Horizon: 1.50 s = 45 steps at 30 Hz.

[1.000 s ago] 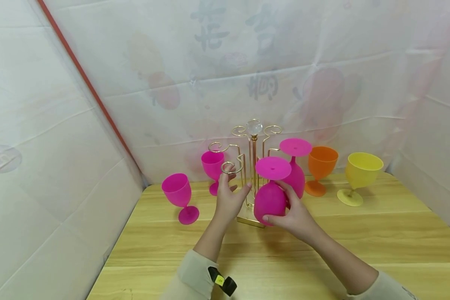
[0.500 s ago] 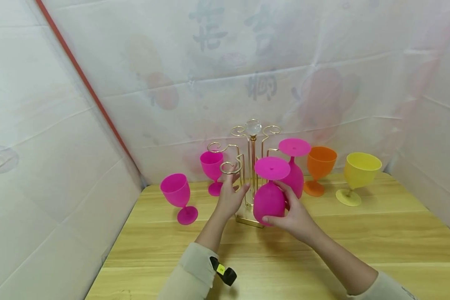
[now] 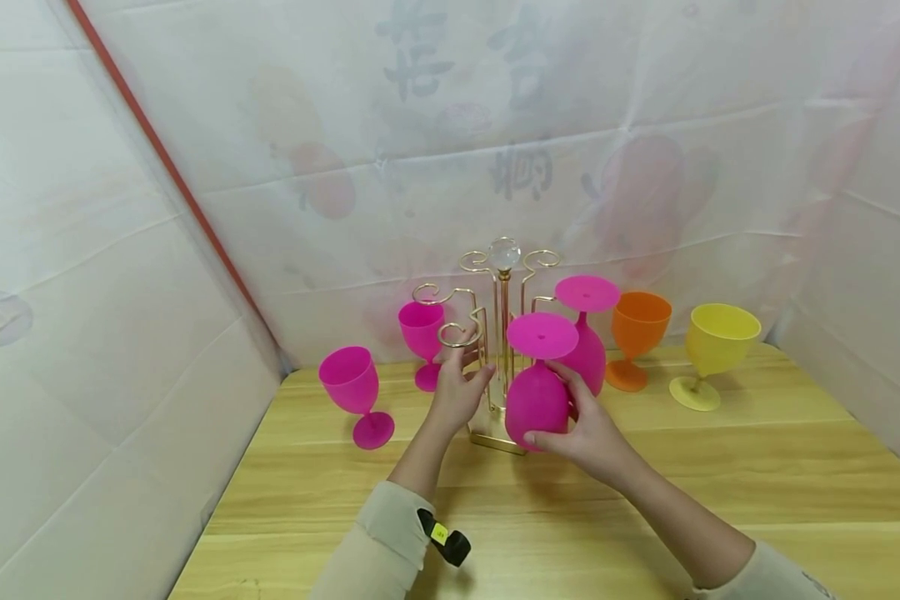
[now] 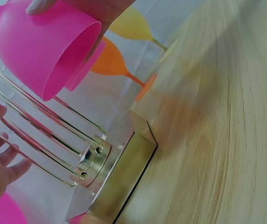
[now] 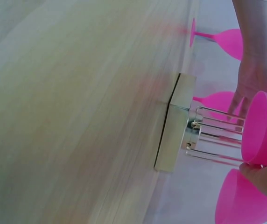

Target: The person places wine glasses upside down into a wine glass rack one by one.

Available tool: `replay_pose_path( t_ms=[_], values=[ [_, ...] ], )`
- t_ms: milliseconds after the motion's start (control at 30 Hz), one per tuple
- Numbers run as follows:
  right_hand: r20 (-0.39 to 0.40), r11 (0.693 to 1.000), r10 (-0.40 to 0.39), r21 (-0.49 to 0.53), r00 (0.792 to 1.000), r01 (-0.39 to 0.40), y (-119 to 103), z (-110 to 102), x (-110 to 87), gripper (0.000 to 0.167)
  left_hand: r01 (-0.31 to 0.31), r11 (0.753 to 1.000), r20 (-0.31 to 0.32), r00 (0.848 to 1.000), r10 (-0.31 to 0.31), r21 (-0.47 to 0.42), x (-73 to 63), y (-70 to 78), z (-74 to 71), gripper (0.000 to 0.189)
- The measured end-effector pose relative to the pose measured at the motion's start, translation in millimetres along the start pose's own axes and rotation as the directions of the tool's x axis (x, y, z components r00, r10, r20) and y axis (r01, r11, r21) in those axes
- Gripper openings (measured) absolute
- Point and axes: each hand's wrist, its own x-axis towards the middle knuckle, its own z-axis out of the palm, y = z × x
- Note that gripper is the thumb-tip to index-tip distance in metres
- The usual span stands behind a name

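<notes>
Goblet: inverted, axis upright, front-right of rack
Right hand: nearer, grasping goblet
Left hand: loose-fingered, at rack's left

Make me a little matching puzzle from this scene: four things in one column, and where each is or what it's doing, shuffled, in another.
1. Orange stemmed goblet
2. Yellow stemmed goblet
3. Clear round ball
4. Person's right hand

A. Atop the gold metal wire rack
B. Gripping the nearer upside-down pink goblet
C. Farthest right in the head view
D. Upright, between pink and yellow

Pairs: 1-D, 2-C, 3-A, 4-B
</notes>
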Motion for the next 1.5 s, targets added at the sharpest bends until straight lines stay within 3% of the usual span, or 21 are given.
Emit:
replay_pose_path(
  t_ms=[300, 567, 800, 1100, 1500],
  values=[
    [-0.001, 1.0, 0.003, 0.0, 1.0, -0.003, 0, -1, -0.8, 0.094, -0.074, 0.996, 0.041, 0.997, 0.072, 0.048, 0.6, -7.0, -3.9, 0.066],
    [0.001, 1.0, 0.0, -0.003, 1.0, 0.0, -1, -1, -1.1, 0.094, -0.044, 0.999, 0.048, 0.998, 0.043, 0.022, 2.2, -6.2, -6.2, 0.067],
    [0.002, 1.0, -0.005, -0.015, 1.0, 0.005, -1, -2, -1.3, 0.095, -0.025, 0.998, 0.046, 0.999, 0.023, 0.052, 3.5, -4.2, -7.3, 0.069],
    [-0.006, 1.0, -0.003, -0.019, 1.0, 0.003, 0, -3, -1.8, 0.095, -0.067, 0.997, 0.081, 0.995, 0.064, 0.04, -6.1, 28.3, -12.2, 0.063],
    [-0.031, 1.0, 0.026, -0.013, 0.999, -0.026, 0, -4, -2.3, 0.098, -0.075, 0.995, 0.056, 0.996, 0.072, 0.06, -6.8, 30.4, -11.0, 0.058]
  ],
)
